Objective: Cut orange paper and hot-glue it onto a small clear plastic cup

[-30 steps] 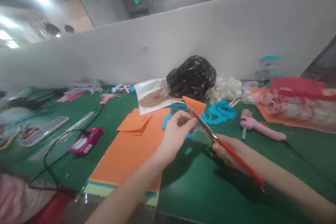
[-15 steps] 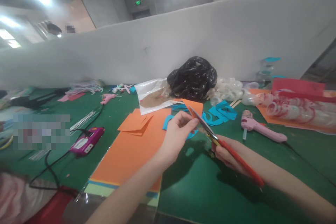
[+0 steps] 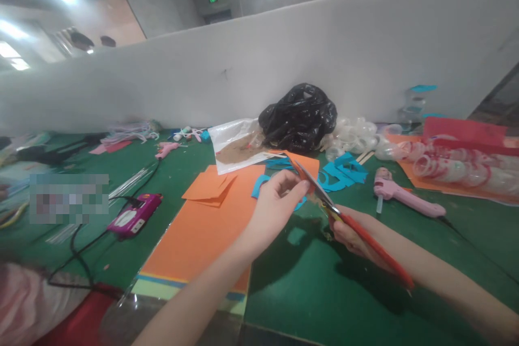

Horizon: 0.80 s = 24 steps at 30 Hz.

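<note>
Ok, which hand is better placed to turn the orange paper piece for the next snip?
Probably left: the left hand pinches the orange paper piece at its near edge, while the right hand is occupied gripping the red-handled scissors, whose blades meet the paper.

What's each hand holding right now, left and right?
Left hand: closed, pinching the orange paper piece.
Right hand: closed on the red-handled scissors, blades at the paper.

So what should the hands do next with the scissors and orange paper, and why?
Probably squeeze the scissors for one short snip. The right hand grips their red handles, the blades meet the small orange paper piece, and the left hand pinches that piece steady.
</note>
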Each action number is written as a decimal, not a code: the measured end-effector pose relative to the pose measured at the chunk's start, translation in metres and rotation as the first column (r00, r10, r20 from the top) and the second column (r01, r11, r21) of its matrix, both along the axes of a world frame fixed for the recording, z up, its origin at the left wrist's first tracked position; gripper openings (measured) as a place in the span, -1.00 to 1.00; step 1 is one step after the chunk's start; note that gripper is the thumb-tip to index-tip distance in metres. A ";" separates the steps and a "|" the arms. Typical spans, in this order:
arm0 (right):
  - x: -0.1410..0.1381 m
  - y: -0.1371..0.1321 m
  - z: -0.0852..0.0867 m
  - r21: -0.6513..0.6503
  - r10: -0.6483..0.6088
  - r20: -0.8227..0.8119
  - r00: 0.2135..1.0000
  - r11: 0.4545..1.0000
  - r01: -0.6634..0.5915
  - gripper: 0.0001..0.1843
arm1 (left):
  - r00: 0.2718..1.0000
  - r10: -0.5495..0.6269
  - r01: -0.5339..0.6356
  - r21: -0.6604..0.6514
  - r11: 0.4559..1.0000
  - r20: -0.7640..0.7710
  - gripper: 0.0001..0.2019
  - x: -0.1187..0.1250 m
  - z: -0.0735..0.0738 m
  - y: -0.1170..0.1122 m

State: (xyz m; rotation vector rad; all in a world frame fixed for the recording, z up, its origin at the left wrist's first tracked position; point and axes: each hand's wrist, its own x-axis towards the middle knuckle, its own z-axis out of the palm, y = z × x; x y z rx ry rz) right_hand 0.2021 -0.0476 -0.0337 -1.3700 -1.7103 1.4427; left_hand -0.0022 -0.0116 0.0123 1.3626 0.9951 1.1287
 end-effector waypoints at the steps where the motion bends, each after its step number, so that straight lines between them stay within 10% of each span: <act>1: 0.000 0.000 0.001 -0.001 -0.002 0.006 1.000 1.000 0.002 -0.30 | 1.000 0.002 -0.002 0.007 1.000 -0.012 -0.77 0.000 0.000 0.000; 24: 0.002 -0.001 -0.001 0.052 0.055 0.013 0.998 0.997 -0.056 -0.37 | 0.990 0.031 -0.022 0.066 0.998 -0.140 -0.80 0.001 -0.003 -0.006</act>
